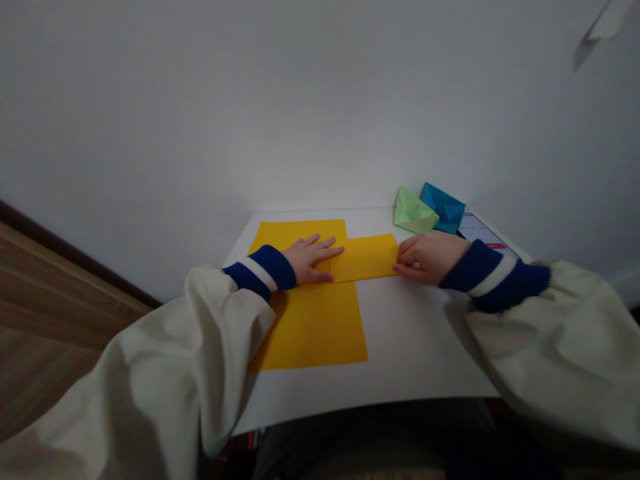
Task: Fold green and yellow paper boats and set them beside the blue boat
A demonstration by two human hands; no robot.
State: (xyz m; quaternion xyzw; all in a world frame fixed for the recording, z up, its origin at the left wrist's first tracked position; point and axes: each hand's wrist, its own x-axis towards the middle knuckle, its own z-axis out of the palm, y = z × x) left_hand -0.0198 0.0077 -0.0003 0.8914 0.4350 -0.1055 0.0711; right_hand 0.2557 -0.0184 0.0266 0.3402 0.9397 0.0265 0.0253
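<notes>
A folded strip of yellow paper [367, 257] lies crosswise, its left part over a larger yellow sheet [320, 333] and its right part over the white table. My left hand [314, 259] rests flat with fingers spread on the strip's left end. At the strip's right end, my right hand [425, 257] is closed, its thumb and fingers pinching the edge. Part of the large sheet is hidden under my left hand and sleeve.
Behind my right hand sit a light green folded paper [414, 211] and a blue folded paper [444, 207]. A device with a lit screen [483, 230] lies at the right. The white table [415, 347] meets a wall at its back; wooden furniture [55, 320] stands left.
</notes>
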